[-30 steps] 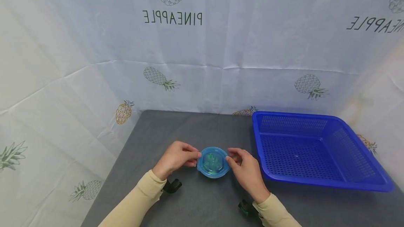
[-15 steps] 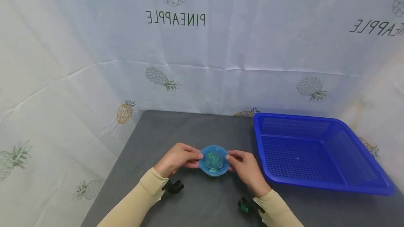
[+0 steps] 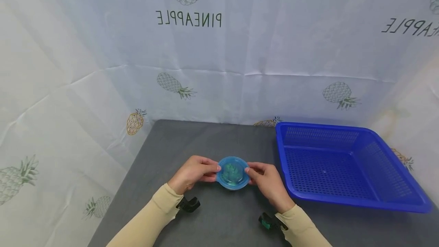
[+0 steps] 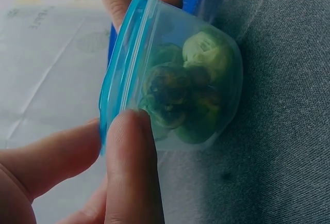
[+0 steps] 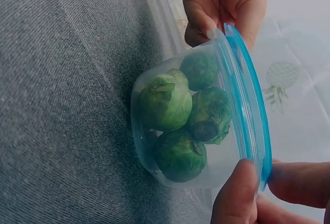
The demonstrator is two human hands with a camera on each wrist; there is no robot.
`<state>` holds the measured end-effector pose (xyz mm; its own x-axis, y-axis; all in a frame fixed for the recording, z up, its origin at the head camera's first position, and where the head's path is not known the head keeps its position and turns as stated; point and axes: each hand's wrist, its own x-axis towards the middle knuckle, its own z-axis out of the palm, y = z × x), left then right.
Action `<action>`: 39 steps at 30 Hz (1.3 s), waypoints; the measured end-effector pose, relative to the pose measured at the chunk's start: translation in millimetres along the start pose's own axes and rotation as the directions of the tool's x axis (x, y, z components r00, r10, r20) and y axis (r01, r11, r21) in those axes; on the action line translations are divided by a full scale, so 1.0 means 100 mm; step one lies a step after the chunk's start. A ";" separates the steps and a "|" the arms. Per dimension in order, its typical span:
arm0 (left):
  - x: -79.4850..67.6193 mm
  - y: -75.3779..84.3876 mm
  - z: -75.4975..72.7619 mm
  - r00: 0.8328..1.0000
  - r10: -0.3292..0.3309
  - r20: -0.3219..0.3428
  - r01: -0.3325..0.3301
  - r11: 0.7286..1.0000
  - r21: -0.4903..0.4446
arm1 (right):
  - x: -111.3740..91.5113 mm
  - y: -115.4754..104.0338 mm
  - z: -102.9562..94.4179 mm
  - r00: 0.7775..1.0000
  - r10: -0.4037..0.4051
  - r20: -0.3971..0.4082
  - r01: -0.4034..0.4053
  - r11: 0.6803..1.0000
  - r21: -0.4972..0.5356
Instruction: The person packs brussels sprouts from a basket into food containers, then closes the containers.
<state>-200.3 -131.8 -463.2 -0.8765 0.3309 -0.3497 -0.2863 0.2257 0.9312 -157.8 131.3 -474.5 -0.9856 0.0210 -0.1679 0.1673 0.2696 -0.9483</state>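
Note:
A round clear plastic food container with a translucent blue lid lies between both hands, its base right at the grey cloth. Several green Brussels sprouts show through its wall. My left hand pinches the rim on the left side; in the left wrist view one fingertip lies below the rim and another at the lid's edge. On the opposite side my right hand pinches the rim, thumb on the lid's edge. The lid covers the whole top, and some fingers are hidden under the rim.
A blue perforated plastic basket stands to the right of the hands, on the grey table. Behind and to the left hangs a white curtain printed with pineapples. Dark wrist-worn devices sit under both wrists.
My right thumb has moved in from beside the container onto the lid's edge, and the left thumb has shifted slightly inward. The container has moved a little away from me.

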 end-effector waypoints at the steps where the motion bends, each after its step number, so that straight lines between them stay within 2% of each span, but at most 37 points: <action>1: 0.00 0.00 0.00 1.000 0.002 -0.003 -0.002 1.000 0.005 | 0.00 0.00 0.00 1.000 -0.001 0.003 0.001 1.000 0.003; 10: 0.02 -0.01 0.01 1.000 -0.006 -0.019 0.006 1.000 0.025 | 0.01 -0.01 0.00 1.000 -0.009 0.020 0.008 1.000 0.015; 21: 0.01 0.02 0.12 0.998 -0.013 -0.059 0.018 0.997 0.079 | 0.02 0.02 0.02 1.000 -0.012 0.001 0.012 1.000 0.029; 33: 0.03 0.02 0.11 0.998 -0.004 -0.062 0.010 0.996 0.092 | 0.05 0.03 0.01 1.000 0.004 0.028 -0.006 0.997 0.082; 39: 0.04 0.02 0.13 0.997 -0.009 -0.076 0.017 0.994 0.108 | 0.05 0.03 0.01 0.999 0.003 0.040 -0.006 0.998 0.070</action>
<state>-199.2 -117.7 -463.7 -0.9007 0.2581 -0.3494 -0.2579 0.3294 0.9083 -162.2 131.5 -478.1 -0.9832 -0.0170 -0.1818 0.1747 0.2019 -0.9637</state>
